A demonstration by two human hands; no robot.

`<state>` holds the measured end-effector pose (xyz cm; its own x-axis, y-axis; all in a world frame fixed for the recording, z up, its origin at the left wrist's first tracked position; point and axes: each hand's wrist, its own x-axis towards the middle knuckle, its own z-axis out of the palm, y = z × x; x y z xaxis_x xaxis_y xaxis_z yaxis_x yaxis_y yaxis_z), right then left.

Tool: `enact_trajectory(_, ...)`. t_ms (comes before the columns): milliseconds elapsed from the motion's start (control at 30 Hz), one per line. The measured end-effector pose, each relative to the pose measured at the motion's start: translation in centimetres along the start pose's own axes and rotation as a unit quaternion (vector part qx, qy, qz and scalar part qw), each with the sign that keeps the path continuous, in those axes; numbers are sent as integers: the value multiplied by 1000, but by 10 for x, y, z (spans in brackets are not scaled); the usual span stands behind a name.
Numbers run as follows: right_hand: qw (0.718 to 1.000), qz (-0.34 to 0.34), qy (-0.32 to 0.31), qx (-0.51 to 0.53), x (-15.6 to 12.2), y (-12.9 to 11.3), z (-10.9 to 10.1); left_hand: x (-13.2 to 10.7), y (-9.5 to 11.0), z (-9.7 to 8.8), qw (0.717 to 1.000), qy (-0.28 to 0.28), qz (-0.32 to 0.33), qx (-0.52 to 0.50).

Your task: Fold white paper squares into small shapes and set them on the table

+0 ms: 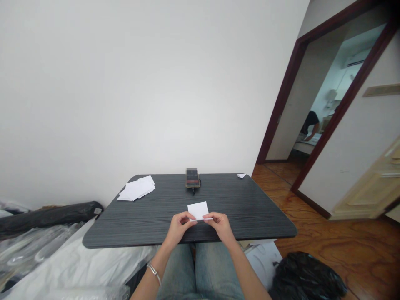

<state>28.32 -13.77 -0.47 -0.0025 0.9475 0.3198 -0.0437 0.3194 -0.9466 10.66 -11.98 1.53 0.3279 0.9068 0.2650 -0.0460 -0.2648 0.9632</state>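
Observation:
A small white sheet of paper [198, 209] is held up over the near middle of the dark table [150, 225]. My left hand [179, 226] pinches its lower left corner between thumb and fingers. At the lower right corner, my right hand [220, 225] grips it the same way. Along the bottom edge, between the two thumbs, runs what looks like a narrow fold. Several white paper sheets [136, 188] lie in a loose pile at the table's far left. One small folded piece of paper [241, 176] rests near the far right corner.
A phone-like device [192, 178] with a cable stands at the table's back middle, near the white wall [175, 83]. Black plastic bag [306, 277] and a white paper bag [264, 260] sit on the floor at right. Through the doorway, a person [310, 125] leans over.

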Motion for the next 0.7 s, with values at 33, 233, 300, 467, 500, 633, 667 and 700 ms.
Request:
enact_trajectory(33,1000,-1,-3,-6,0,-2,0,0,0,1,1000,5,1,3)
enact_trajectory(233,999,-9,10,-41,1,-7,3,0,1,3,1000,-5,15,13)
enact_trajectory(300,999,-1,18,-47,1,-6,3,0,2,4,1000,-11,14,3)
enact_trajectory(467,998,20,35,-41,0,-6,4,0,2,5,1000,-16,2,-15)
enact_trajectory(500,998,20,36,-41,-1,-6,4,0,1,5,1000,-12,-1,-19)
enact_trajectory(633,998,20,34,-52,-2,-5,5,1,1,4,997,21,-9,-68)
enact_trajectory(667,998,19,32,-58,-3,-4,5,1,1,4,996,27,-14,-83)
enact_trajectory(700,997,19,31,-65,-3,-4,6,1,1,4,995,31,-19,-93)
